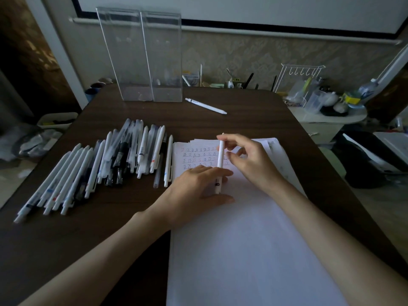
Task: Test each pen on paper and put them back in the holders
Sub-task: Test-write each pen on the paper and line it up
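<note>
A white pen stands nearly upright over the paper, tip end up. My right hand pinches its upper part between thumb and fingers. My left hand holds its lower end near the clip, with the rest of the fingers lying flat on the sheet. Rows of red test marks cover the top of the paper. Many white and black pens lie in rows to the left. Two clear acrylic holders stand at the table's far side, and I see no pens in them.
One white pen lies alone on the dark wooden table right of the holders. Beyond the far edge are stationery clutter, a white wire rack and cups on a side surface.
</note>
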The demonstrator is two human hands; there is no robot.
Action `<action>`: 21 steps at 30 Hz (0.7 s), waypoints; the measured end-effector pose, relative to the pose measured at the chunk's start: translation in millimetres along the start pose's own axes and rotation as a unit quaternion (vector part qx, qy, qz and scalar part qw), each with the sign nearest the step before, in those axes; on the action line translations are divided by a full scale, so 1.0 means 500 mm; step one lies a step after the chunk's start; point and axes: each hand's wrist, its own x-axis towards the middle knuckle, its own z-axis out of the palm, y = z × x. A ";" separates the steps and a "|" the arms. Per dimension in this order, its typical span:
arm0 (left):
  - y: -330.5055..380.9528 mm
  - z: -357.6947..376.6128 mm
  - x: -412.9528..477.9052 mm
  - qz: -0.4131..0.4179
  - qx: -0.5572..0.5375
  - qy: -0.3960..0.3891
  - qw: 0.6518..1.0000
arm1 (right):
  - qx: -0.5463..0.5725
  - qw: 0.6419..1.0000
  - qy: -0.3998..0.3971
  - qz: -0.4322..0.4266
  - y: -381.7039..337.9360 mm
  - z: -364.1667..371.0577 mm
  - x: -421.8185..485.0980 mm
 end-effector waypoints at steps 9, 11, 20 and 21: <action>0.002 -0.003 0.000 -0.031 -0.008 -0.024 0.999 | -0.022 0.998 -0.030 -0.046 -0.003 -0.001 -0.006; 0.000 -0.002 -0.002 -0.035 0.035 -0.010 0.999 | -0.029 0.998 -0.035 -0.052 -0.002 0.003 -0.005; -0.058 -0.062 -0.024 -0.211 0.336 0.152 0.905 | -0.030 0.999 -0.037 -0.009 0.017 0.009 -0.001; -0.058 -0.061 -0.023 -0.220 0.337 0.146 0.904 | -0.028 0.999 -0.038 -0.007 0.018 0.010 -0.002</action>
